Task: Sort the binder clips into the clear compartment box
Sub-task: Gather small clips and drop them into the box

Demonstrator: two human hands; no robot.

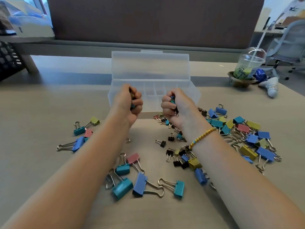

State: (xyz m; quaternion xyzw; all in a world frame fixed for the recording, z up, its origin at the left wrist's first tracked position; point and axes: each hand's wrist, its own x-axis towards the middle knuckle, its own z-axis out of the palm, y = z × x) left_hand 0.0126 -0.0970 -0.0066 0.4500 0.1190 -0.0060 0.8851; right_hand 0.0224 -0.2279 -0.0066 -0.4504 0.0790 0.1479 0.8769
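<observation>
Item: clear compartment box [194, 95], lid raised, at 12 o'clock on the desk; the compartments I can see through its walls look empty, so I judge the sort barely begun. Left hand [127, 104] and right hand [175, 104], both fisted around small handfuls of binder clips, hover at the box's front wall. Remaining stock: loose binder clips [247, 138] heaped at 3 o'clock, more scattered at 6 and 9 o'clock.
</observation>
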